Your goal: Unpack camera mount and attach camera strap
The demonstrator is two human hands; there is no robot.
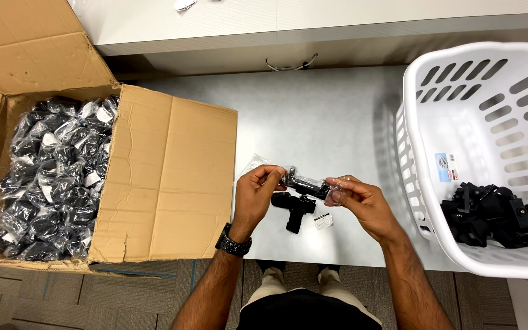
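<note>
Holding a clear bag with a black part between left hand and right hand, both pinching its ends, above table; box at 9 o'clock, basket at 3 o'clock.

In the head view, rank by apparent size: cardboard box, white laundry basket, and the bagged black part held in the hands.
1. cardboard box, largest.
2. white laundry basket, clearly smaller, though cut off at the frame edge.
3. bagged black part, by far smallest.
</note>
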